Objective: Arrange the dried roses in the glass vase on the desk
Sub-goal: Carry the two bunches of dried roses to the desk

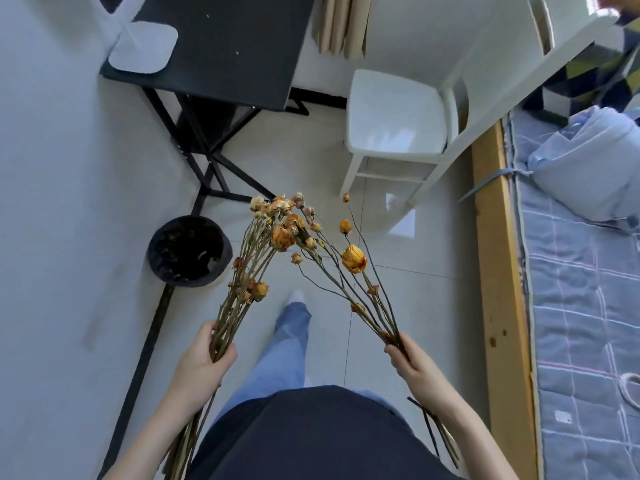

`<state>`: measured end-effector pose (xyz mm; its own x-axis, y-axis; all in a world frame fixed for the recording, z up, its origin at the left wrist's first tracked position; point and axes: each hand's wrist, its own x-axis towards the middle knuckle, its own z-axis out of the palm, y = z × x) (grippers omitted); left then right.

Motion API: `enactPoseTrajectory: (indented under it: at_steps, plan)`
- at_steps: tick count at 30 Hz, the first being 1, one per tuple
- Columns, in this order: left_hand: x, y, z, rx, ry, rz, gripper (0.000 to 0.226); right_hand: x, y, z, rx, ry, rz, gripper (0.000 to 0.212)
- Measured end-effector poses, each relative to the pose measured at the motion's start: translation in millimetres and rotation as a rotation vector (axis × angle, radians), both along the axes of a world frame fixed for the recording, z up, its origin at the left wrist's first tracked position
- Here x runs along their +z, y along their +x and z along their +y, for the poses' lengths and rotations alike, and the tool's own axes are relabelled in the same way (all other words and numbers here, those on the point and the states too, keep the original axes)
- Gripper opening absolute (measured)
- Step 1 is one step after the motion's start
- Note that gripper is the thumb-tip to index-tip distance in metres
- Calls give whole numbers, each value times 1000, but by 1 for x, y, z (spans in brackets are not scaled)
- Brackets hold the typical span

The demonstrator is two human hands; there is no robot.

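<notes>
I stand on a tiled floor holding dried roses in both hands. My left hand [202,358] grips a thick bunch of dried roses [273,223] by the stems, its orange and pinkish heads fanning up toward the middle. My right hand [412,362] grips a thinner bunch [354,258] with a large orange bloom and a few small buds. The two bunches lean toward each other, their heads close together. The black desk [225,46] is ahead at the upper left. No glass vase is in view.
A grey monitor base [143,48] sits on the desk. A black waste bin [188,249] stands below the desk by the wall. A white chair [394,116] is ahead on the right. A bed with a wooden edge [498,271] and blue quilt runs along the right.
</notes>
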<state>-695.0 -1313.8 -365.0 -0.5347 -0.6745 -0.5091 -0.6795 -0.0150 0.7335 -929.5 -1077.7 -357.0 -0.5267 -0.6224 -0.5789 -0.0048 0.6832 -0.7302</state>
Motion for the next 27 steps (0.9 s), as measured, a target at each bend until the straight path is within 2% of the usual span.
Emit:
enactPoseTrajectory:
  at_steps: [3,7,14,18,22,27]
  plan:
    - [-1,-49,-41,-33,1,13,25,-3,-37,-28,-58,10,17,12]
    - [11,-105,-91,-81,-72,32,28,1,-84,-63,-135,-42,39,14]
    - [15,-183,-152,-131,-57,3,20,-1,-164,-105,-165,-48,48,12]
    - [9,-231,-171,-119,-57,-11,24,-10,-219,-129,-140,-52,26,12]
    - [1,-288,-184,-61,-64,-10,23,-18,-289,-156,-71,-46,33,22]
    - [7,-363,-188,11,-82,0,21,-15,-385,-185,35,-33,37,12]
